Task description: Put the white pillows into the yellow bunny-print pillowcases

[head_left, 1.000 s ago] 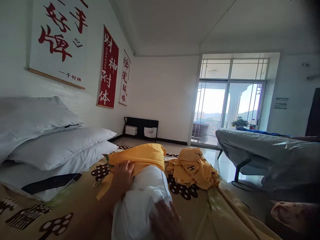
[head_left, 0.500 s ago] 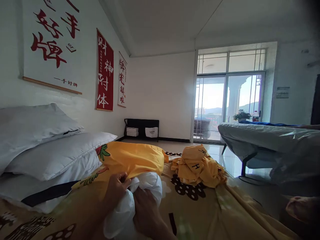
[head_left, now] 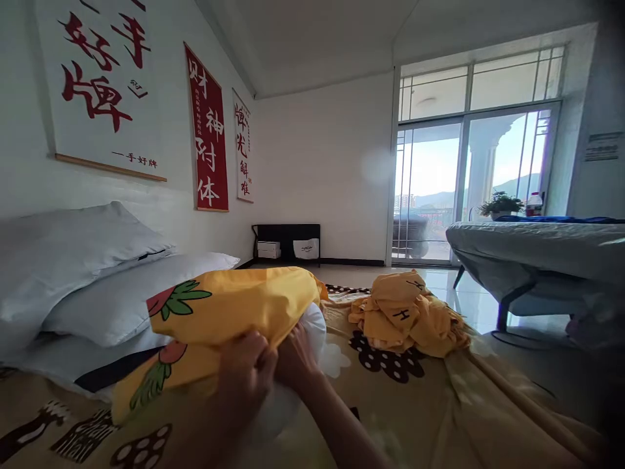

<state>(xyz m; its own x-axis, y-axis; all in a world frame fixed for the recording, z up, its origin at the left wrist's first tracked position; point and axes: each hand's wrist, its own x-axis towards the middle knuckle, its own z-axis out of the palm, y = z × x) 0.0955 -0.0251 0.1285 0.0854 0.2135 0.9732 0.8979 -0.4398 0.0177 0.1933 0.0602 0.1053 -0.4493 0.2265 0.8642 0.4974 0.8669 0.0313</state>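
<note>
A yellow pillowcase (head_left: 254, 296) with printed pineapples lies in front of me, partly drawn over a white pillow (head_left: 315, 322). My left hand (head_left: 249, 365) is closed in a fist on the pillowcase's near edge. Just to its right, my right hand (head_left: 297, 357) grips the white pillow at the pillowcase's mouth; its fingertips are partly hidden by cloth. More of the pillow bulges out below both hands, dim and blurred.
White pillows (head_left: 141, 293) are stacked at the left against the wall. A crumpled heap of yellow cloth (head_left: 405, 319) rests on the patterned brown sheet (head_left: 430, 417) to the right. Beyond stand a plastic-covered table (head_left: 532, 247) and a low black rack (head_left: 288, 238).
The pillowcase has come nearer and covers more of the white pillow. My left fist has shifted slightly right, and my right hand has moved up to the pillowcase's edge. The view has shifted.
</note>
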